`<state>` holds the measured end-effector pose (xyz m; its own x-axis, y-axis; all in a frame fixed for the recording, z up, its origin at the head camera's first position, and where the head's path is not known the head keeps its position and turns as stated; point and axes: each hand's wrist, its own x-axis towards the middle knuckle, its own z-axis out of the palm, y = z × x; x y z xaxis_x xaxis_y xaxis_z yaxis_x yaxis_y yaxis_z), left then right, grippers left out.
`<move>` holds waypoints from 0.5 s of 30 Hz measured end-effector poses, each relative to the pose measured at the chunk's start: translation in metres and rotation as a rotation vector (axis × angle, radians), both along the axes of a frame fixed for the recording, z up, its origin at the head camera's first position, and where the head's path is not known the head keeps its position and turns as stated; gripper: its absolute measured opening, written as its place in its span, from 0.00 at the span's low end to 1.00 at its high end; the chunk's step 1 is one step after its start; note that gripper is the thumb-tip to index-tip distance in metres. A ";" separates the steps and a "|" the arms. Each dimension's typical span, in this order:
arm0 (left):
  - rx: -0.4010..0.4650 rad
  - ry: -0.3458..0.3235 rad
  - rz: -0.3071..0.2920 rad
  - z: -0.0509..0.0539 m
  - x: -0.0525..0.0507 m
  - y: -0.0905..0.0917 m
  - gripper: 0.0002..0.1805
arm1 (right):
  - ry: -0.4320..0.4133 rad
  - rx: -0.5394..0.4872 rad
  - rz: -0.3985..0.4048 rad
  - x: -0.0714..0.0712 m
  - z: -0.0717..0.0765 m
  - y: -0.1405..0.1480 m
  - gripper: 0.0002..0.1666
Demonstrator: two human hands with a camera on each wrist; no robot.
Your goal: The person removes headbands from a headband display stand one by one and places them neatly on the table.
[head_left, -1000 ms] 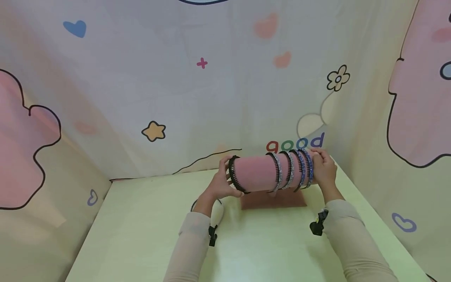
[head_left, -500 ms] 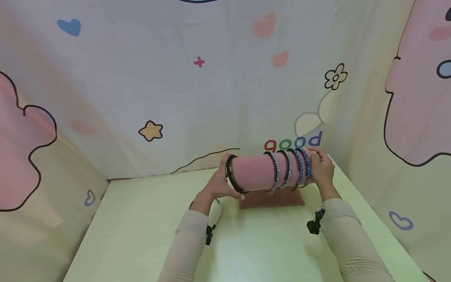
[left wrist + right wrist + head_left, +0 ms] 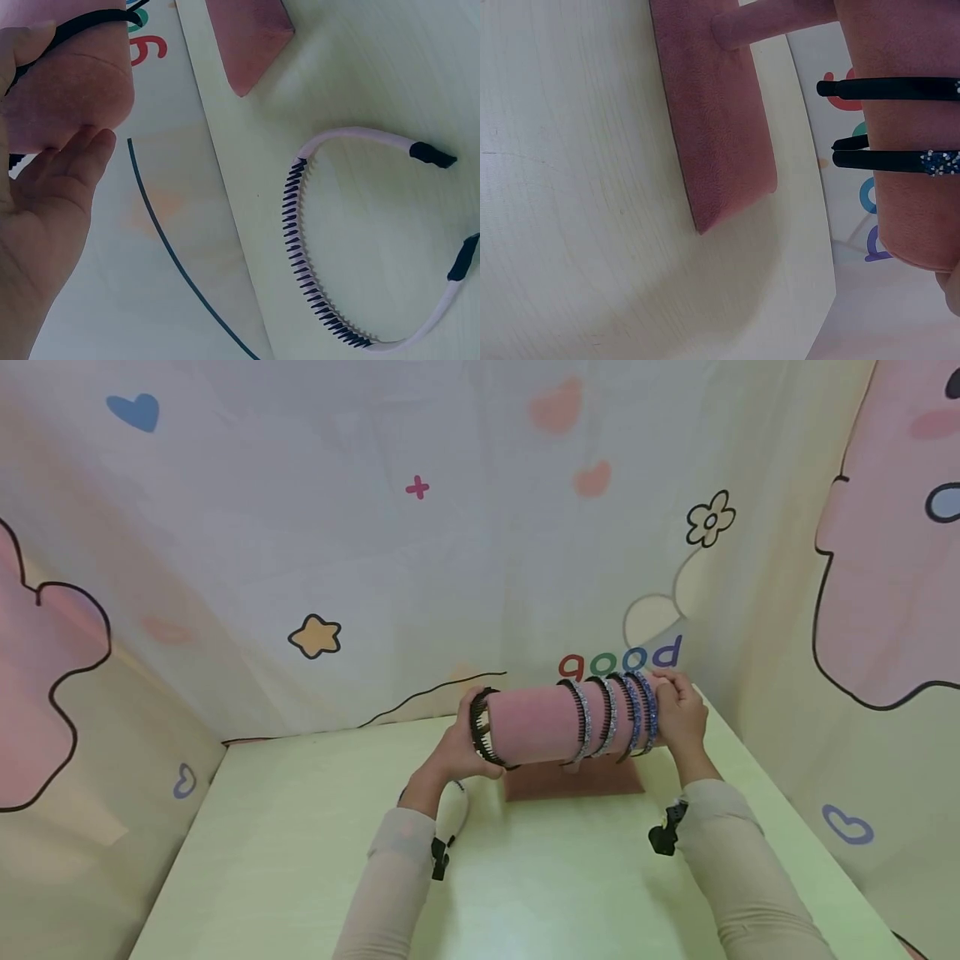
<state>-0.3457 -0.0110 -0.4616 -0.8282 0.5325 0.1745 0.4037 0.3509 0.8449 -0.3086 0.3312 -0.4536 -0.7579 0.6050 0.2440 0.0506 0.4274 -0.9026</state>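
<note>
A pink velvet roll (image 3: pixel 532 727), part of a headband stand, lies level above its flat pink base (image 3: pixel 573 782). At the roll's left end, my left hand (image 3: pixel 450 750) holds a black toothed headband (image 3: pixel 476 723), which sits at that end and partly past it. In the left wrist view the thumb lies on a black band and the fingertips (image 3: pixel 97 146) touch the underside of the roll. My right hand (image 3: pixel 682 720) grips the roll's right end; its fingers are mostly out of the right wrist view. Glittery silver headbands (image 3: pixel 583 718) and blue headbands (image 3: pixel 648 714) ring the roll's right half.
A pale toothed headband (image 3: pixel 294 225) with black tips lies on the light table (image 3: pixel 300 843), left of the base, partly behind my left arm in the head view. A printed curtain (image 3: pixel 420 568) rises behind the table and along both sides.
The black headband has shifted left with my left hand, onto and partly past the roll's end. My right hand keeps its grip on the roll. The head view has drifted slightly.
</note>
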 end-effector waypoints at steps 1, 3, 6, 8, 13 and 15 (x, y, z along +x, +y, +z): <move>0.021 -0.006 -0.009 0.000 0.000 -0.001 0.70 | -0.001 0.000 0.001 0.000 0.000 0.000 0.23; 0.069 -0.020 -0.037 0.001 0.000 -0.002 0.69 | 0.000 0.007 0.002 -0.001 0.001 -0.001 0.23; 0.125 -0.024 -0.089 0.013 0.007 -0.002 0.67 | 0.007 0.008 0.003 0.000 0.002 0.000 0.24; 0.155 -0.045 -0.119 0.021 0.012 -0.003 0.65 | 0.012 0.006 0.003 -0.001 0.002 0.000 0.23; 0.191 -0.120 -0.123 0.020 0.013 -0.005 0.65 | 0.006 -0.002 -0.003 -0.002 0.000 0.000 0.23; 0.184 -0.136 -0.083 0.010 0.008 -0.008 0.65 | 0.005 0.001 -0.003 -0.002 -0.001 0.001 0.23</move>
